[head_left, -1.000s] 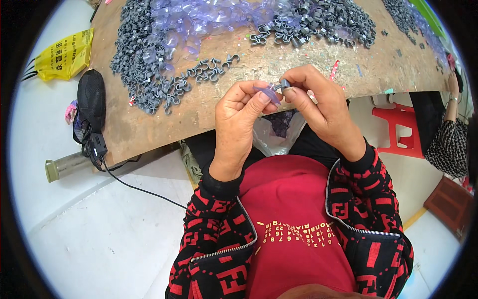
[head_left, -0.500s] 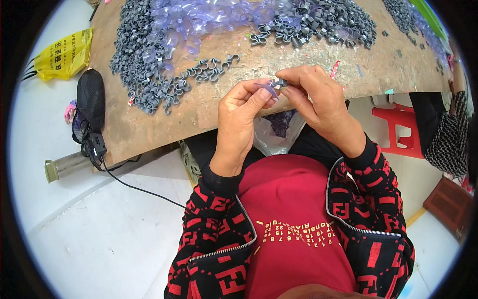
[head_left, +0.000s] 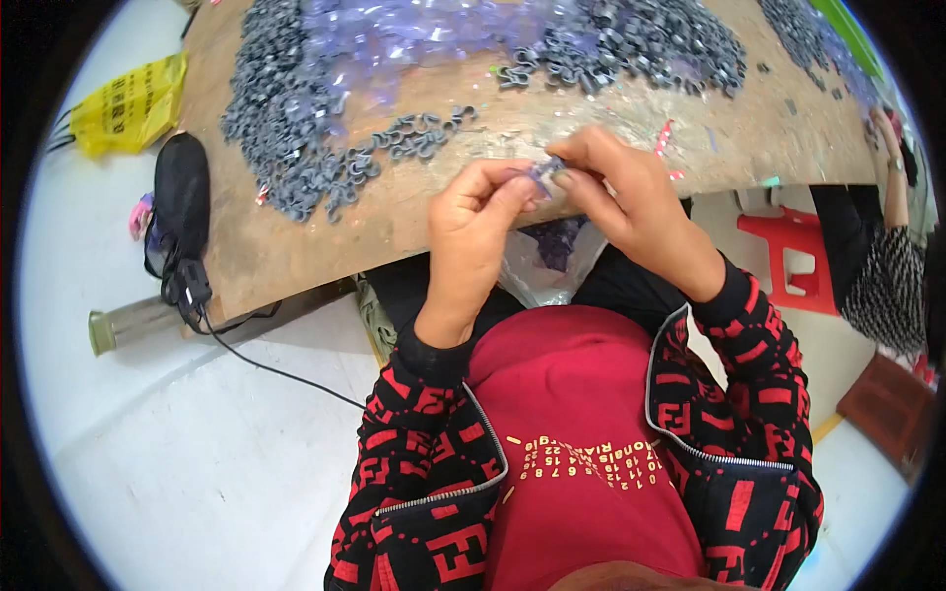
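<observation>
My left hand pinches a small translucent purple suction cup between thumb and fingers, just over the table's near edge. The thumb and forefinger of my right hand are closed on a small grey plastic clip pressed against the cup. Fingertips partly cover both pieces, and blur hides how far they are joined. Beyond my hands lie loose grey clips and a large heap of purple suction cups.
Grey clips are heaped on the wooden table. A black pouch with a cable hangs by the left edge, near a yellow bag. An open plastic bag sits below my hands. Another person's arm and a red stool are at right.
The grey clip and suction cup have come closer together as my right fingertips moved against the cup. At far right, the other person's forearm now shows over the table edge.
</observation>
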A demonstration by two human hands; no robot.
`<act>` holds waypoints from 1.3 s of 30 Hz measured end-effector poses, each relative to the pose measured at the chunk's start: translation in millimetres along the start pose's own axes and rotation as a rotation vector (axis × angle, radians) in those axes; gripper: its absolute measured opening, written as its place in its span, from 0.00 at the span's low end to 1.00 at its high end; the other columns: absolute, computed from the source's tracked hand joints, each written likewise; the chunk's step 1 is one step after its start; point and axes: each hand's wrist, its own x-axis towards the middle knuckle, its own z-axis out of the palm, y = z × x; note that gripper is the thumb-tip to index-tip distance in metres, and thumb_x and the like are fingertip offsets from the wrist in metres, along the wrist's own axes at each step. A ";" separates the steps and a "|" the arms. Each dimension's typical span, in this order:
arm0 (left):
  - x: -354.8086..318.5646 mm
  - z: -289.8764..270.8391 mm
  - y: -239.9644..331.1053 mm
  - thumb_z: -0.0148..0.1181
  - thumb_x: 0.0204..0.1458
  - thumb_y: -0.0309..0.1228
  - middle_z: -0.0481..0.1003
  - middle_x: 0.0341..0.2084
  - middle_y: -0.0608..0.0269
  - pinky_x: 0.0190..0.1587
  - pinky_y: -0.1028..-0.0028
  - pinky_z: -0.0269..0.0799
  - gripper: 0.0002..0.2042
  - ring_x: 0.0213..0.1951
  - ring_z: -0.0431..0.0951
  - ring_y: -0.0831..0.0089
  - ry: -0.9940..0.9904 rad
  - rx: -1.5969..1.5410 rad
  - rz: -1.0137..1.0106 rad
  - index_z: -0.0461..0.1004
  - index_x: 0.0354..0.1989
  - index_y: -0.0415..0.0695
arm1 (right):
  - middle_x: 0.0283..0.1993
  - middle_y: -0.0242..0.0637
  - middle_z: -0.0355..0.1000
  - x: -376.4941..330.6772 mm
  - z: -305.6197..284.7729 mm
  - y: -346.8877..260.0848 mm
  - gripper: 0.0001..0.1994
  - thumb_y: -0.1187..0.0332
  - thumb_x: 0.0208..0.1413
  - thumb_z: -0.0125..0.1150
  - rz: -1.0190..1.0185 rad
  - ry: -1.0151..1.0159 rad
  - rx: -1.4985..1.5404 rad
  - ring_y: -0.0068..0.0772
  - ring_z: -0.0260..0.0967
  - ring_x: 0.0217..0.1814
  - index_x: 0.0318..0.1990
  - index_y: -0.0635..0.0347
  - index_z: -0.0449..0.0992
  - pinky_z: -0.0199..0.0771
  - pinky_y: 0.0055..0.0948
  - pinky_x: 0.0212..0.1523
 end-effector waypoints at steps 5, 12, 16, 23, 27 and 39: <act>0.7 -5.9 -1.0 0.55 0.56 0.25 0.76 0.31 0.66 0.39 0.78 0.72 0.08 0.34 0.75 0.80 -0.096 0.125 -0.093 0.74 0.42 0.37 | 0.30 0.40 0.70 1.1 -6.6 12.8 0.17 0.80 0.41 0.61 -0.464 -0.027 -0.429 0.40 0.67 0.31 0.43 0.65 0.73 0.66 0.36 0.36; 7.1 -17.8 -9.6 0.58 0.54 0.27 0.77 0.29 0.63 0.33 0.81 0.70 0.04 0.29 0.74 0.81 -0.264 -0.285 -0.318 0.74 0.34 0.40 | 0.34 0.41 0.68 17.2 -24.8 -1.6 0.19 0.80 0.41 0.57 -0.720 -0.232 -0.536 0.38 0.64 0.31 0.46 0.69 0.70 0.66 0.39 0.39; 11.1 -17.7 -5.3 0.59 0.54 0.27 0.77 0.29 0.64 0.33 0.81 0.70 0.04 0.29 0.74 0.81 -0.408 -0.371 -0.491 0.75 0.34 0.39 | 0.37 0.42 0.69 19.8 -37.1 -3.6 0.19 0.79 0.41 0.58 -0.819 -0.323 -0.525 0.38 0.64 0.31 0.45 0.68 0.70 0.67 0.41 0.42; 6.6 -5.2 17.7 0.57 0.53 0.24 0.77 0.29 0.61 0.33 0.76 0.70 0.05 0.30 0.76 0.75 -0.141 0.358 0.250 0.75 0.36 0.37 | 0.35 0.44 0.70 0.4 -13.6 2.3 0.11 0.77 0.53 0.55 -0.176 -0.092 -0.225 0.40 0.68 0.32 0.44 0.67 0.70 0.69 0.32 0.36; 3.0 -9.0 26.5 0.57 0.53 0.24 0.76 0.29 0.57 0.34 0.75 0.70 0.05 0.31 0.76 0.73 -0.077 0.850 0.742 0.75 0.36 0.37 | 0.35 0.40 0.68 0.1 4.1 -17.7 0.07 0.79 0.59 0.50 0.350 -0.037 0.464 0.27 0.68 0.39 0.44 0.67 0.71 0.68 0.22 0.40; 16.2 -16.3 24.2 0.57 0.57 0.30 0.76 0.28 0.66 0.36 0.82 0.69 0.08 0.32 0.74 0.81 -0.430 0.012 -0.251 0.73 0.37 0.37 | 0.33 0.36 0.69 22.4 -35.9 8.5 0.15 0.75 0.41 0.61 -0.861 -0.195 -0.542 0.33 0.64 0.29 0.40 0.64 0.73 0.69 0.35 0.40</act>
